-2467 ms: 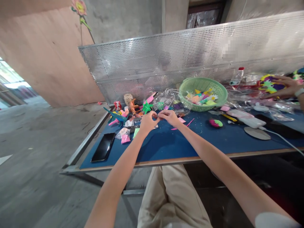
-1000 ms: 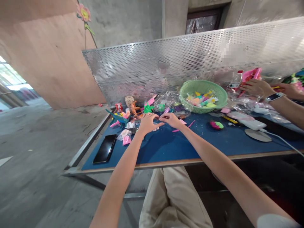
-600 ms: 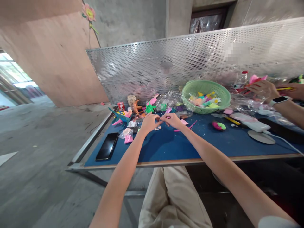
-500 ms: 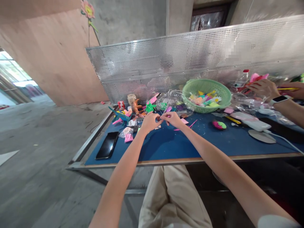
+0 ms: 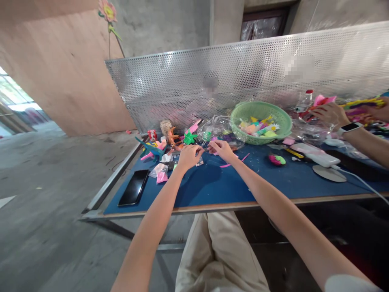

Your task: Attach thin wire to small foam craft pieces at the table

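Observation:
Over the blue mat (image 5: 206, 190), my left hand (image 5: 189, 157) has its fingers bent together in a pinch; what they hold is too small to make out. A short gap separates it from my right hand (image 5: 221, 149), whose fingertips are also pinched on something I cannot make out. Just behind my left hand lies a green leaf-like piece (image 5: 190, 138). Thin pink strips (image 5: 243, 157) are on the mat beside my right wrist. Clear crinkled plastic (image 5: 217, 127) spreads behind both hands.
A green basket (image 5: 261, 140) of colourful pieces stands at the back. At the left are a phone (image 5: 133, 187), a teal shape (image 5: 153, 150) and a pink packet (image 5: 161, 177). Another person's hand (image 5: 332, 115) works at the right, near a power bank (image 5: 316, 155).
My two hands, which met at the fingertips, are now slightly apart. The view has shifted a little. At the right edge, the other person's yellow item looks different.

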Tool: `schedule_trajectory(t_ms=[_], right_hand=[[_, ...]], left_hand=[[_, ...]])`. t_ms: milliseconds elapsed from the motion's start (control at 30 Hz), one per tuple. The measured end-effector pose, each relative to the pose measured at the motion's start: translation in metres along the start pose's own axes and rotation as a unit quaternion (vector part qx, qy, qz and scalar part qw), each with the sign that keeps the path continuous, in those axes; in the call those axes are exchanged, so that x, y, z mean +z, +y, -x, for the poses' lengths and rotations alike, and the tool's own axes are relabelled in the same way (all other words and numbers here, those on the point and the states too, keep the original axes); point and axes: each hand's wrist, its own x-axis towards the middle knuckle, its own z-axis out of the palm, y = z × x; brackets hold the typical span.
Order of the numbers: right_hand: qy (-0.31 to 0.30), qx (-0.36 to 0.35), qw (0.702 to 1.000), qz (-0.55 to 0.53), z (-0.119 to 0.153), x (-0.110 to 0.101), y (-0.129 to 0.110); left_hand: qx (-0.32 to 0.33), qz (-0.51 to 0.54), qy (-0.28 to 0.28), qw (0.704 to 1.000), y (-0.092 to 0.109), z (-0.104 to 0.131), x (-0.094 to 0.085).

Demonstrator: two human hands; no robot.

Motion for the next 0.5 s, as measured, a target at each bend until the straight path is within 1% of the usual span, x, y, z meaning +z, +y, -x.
schedule_trajectory(t_ms=[33, 67, 133, 167, 233, 300, 367, 400, 433, 500], right_hand=[[0.024, -0.014, 1.000, 0.007, -0.001, -0.003, 0.000], [0.063, -0.029, 0.997, 0.013, -0.004, -0.007, 0.000], [0.174, -0.055, 0.983, 0.014, -0.010, -0.018, 0.001], [0.217, -0.064, 0.974, 0.013, -0.013, -0.024, 0.002], [0.304, -0.093, 0.948, 0.024, -0.021, -0.039, 0.003], [0.403, -0.122, 0.906, 0.051, -0.026, -0.054, 0.003], [0.466, -0.140, 0.871, 0.071, -0.027, -0.064, 0.000], [0.468, -0.153, 0.867, 0.079, -0.025, -0.066, -0.002], [0.458, -0.164, 0.869, 0.095, -0.023, -0.066, -0.004], [0.409, -0.172, 0.886, 0.135, -0.016, -0.059, -0.008]], left_hand=[[0.000, 0.003, 0.000, 1.000, 0.000, 0.000, -0.001], [-0.002, 0.005, 0.002, 1.000, 0.001, 0.000, -0.002], [-0.009, 0.008, 0.003, 1.000, 0.002, 0.000, -0.004], [-0.013, 0.009, -0.001, 1.000, 0.002, 0.000, -0.005], [-0.017, 0.011, -0.015, 1.000, 0.003, 0.000, -0.005], [-0.020, 0.012, -0.025, 0.999, 0.004, 0.000, -0.006], [-0.026, 0.016, -0.020, 0.999, 0.004, 0.000, -0.006], [-0.029, 0.024, -0.011, 0.999, 0.004, 0.000, -0.006], [-0.030, 0.036, 0.004, 0.999, 0.004, -0.001, -0.007], [-0.030, 0.075, 0.047, 0.996, 0.004, -0.002, -0.009]])
